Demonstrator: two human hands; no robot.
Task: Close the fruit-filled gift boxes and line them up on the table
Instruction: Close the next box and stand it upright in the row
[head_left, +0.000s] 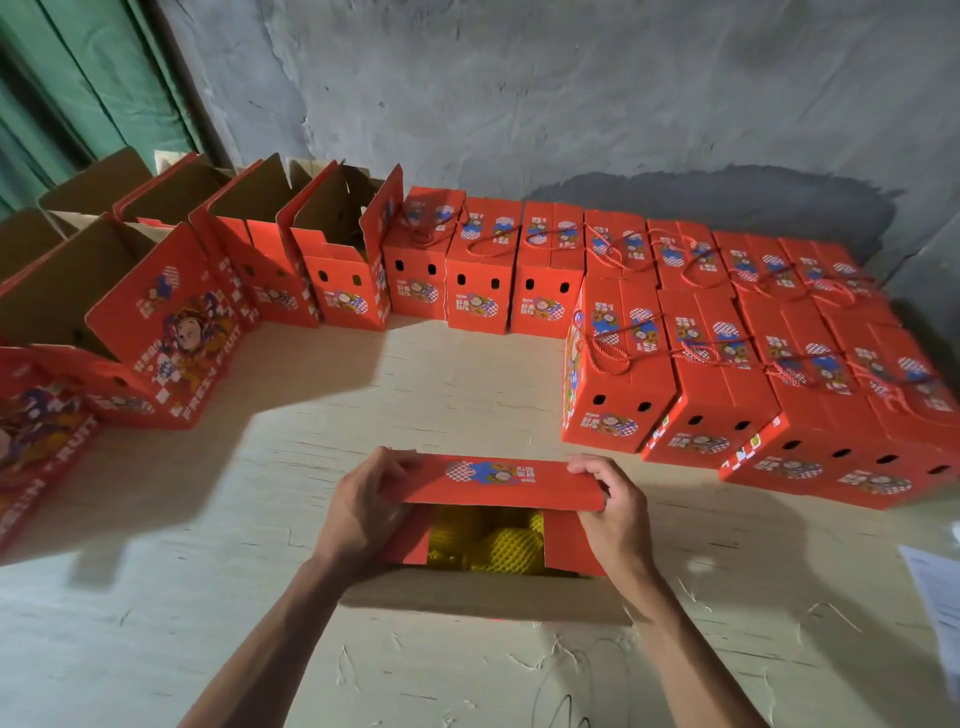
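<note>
**Folding the far flap over the fruit**

Gripping the far flap (496, 480) of the open gift box (483, 597) near me on the table (208, 571), my left hand (363, 506) and right hand (615, 514) curl round its ends. Yellow netted fruit (498, 551) shows inside. Closed boxes (727, 364) stand in rows to my right.

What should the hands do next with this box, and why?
Probably press the far flap flat. Left hand and right hand grip its ends, yellow netted fruit shows beneath, and the near flap remains open.
</note>
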